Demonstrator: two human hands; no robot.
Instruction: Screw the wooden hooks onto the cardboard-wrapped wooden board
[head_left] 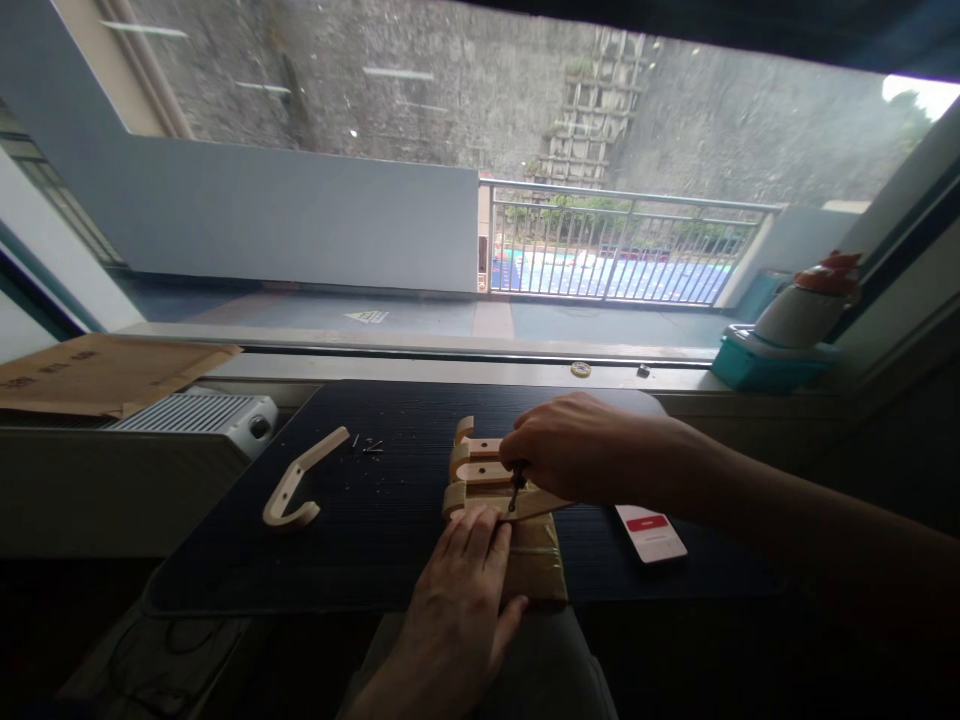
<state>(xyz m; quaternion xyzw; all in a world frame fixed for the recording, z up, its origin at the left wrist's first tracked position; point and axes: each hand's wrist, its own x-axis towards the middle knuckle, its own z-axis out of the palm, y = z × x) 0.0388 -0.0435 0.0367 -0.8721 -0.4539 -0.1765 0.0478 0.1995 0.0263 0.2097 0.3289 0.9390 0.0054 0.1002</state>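
A dark screwdriver (517, 480) is gripped in my right hand (577, 445), its fingers wrapped round the handle. The shaft points down at the nearest of several pale wooden hooks (480, 470), which lie side by side with their curved ends to the left. Beneath them is a block wrapped in brown tape (536, 570). My left hand (469, 580) lies with fingers stretched out over the near hook and the block's edge, pressing from the front. Part of the hooks' right ends is hidden behind my right hand. Another wooden hook (289, 490) rests alone at the left.
Several small screws (369, 447) and crumbs are scattered on the dark table (360, 560). A lit phone (651, 533) lies right of the block. A tape roll (580, 369) and a teal box (765, 362) with a bottle (806, 310) sit on the windowsill. Cardboard (112, 375) covers a radiator.
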